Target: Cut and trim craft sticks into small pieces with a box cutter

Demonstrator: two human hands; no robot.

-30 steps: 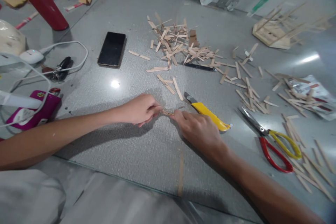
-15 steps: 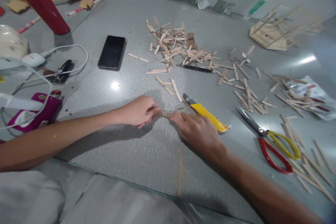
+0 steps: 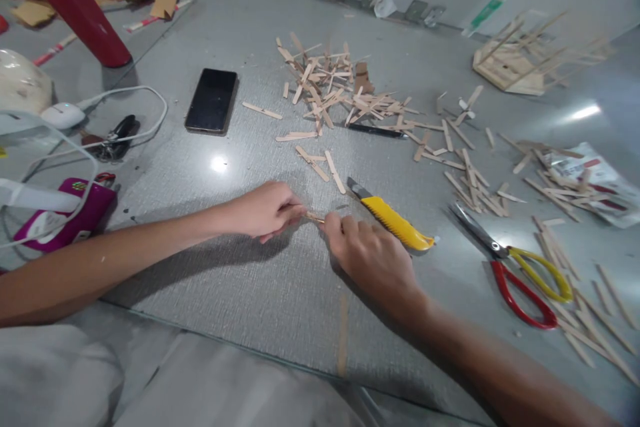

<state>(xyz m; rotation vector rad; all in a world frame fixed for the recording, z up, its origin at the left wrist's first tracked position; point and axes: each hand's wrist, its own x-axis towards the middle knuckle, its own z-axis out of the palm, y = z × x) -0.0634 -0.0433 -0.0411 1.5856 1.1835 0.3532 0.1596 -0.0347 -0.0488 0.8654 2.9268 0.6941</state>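
Observation:
Pinched in my left hand is one end of a small wooden stick, just above the grey table. My right hand is closed around the stick's other end, so most of it is hidden by fingers. Right behind that hand lies a yellow utility knife, its blade end pointing away to the left. Two wooden sticks rest a little beyond my fingers. Scissors with one red and one yellow handle lie to the right.
A heap of short sticks spreads over the far middle, with a black pen beside it. A phone lies left of it. A wooden frame stands far right. Cables and a purple box crowd the left.
My right hand has turned slightly and its knuckles have risen a little, with the stick still between both hands. The left hand stays almost in place.

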